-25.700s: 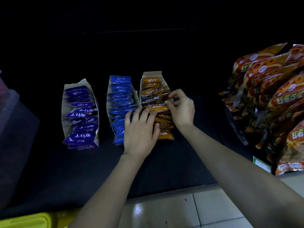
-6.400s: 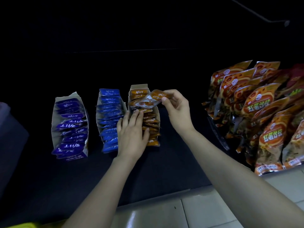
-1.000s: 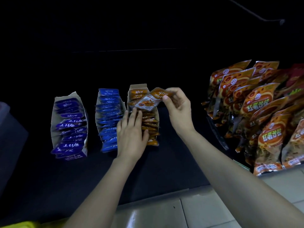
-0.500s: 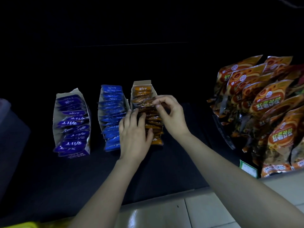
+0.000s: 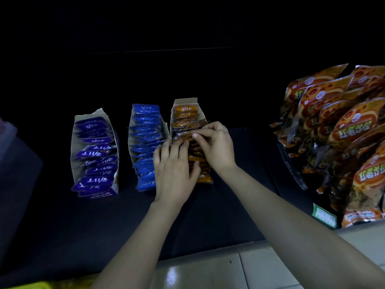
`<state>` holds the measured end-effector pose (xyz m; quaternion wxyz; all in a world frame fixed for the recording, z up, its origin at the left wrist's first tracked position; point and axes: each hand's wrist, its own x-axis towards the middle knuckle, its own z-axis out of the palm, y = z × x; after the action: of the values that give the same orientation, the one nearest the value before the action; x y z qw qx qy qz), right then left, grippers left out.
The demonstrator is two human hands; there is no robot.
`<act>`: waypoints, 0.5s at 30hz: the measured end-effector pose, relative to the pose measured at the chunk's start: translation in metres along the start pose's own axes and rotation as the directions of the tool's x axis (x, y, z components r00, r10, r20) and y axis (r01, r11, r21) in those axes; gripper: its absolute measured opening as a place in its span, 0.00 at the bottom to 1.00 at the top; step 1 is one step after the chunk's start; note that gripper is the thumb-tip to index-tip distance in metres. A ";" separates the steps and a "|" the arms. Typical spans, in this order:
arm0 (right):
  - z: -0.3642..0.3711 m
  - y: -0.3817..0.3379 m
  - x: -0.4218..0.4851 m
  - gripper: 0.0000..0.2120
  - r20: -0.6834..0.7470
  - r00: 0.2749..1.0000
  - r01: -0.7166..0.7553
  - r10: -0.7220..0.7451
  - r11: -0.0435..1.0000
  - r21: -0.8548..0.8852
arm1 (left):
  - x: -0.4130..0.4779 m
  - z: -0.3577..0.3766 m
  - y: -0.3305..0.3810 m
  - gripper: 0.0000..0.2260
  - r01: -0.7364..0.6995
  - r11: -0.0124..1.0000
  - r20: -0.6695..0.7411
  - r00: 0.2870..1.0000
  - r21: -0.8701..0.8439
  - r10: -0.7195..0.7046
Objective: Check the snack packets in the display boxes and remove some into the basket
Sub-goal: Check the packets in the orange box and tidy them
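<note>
Three open display boxes stand in a row on a dark shelf: a purple-packet box (image 5: 94, 151), a blue-packet box (image 5: 145, 142) and an orange-packet box (image 5: 186, 110). My left hand (image 5: 174, 170) lies flat over the near orange packets, fingers spread. My right hand (image 5: 216, 144) pinches an orange packet (image 5: 185, 136) that sits in the row in the middle of the orange box. The basket shows only as a yellow edge (image 5: 27, 285) at the bottom left.
Large orange snack bags (image 5: 345, 130) are stacked at the right, with a green price tag (image 5: 325, 215) below them. A pale object (image 5: 8, 132) sits at the far left. Light floor tiles (image 5: 229, 272) run along the shelf's front edge.
My right hand held an orange packet lifted above the box a second ago; it has come down and the packet now sits in the row. My left hand has stayed on the box.
</note>
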<state>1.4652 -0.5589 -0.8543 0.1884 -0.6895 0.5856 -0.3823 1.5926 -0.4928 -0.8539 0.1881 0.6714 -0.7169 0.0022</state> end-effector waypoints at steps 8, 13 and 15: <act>0.004 -0.002 0.004 0.08 -0.006 0.999 0.032 -0.033 0.995 -0.095 | 0.001 -0.001 -0.002 0.32 -0.020 1.000 -0.059 0.998 -0.017 0.019; 0.002 0.000 0.006 0.11 -0.007 0.999 0.047 -0.047 0.999 -0.012 | 0.006 0.002 -0.005 0.34 -0.026 1.000 0.010 1.000 0.002 0.026; 0.000 0.000 0.006 0.11 -0.086 0.995 0.049 -0.045 0.998 0.049 | 0.005 0.002 -0.006 0.33 -0.024 1.000 -0.003 1.000 -0.018 0.024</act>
<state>1.4654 -0.5650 -0.8522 0.1718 -0.6812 0.5666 -0.4307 1.5978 -0.4986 -0.8556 0.1949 0.6609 -0.7247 -0.0010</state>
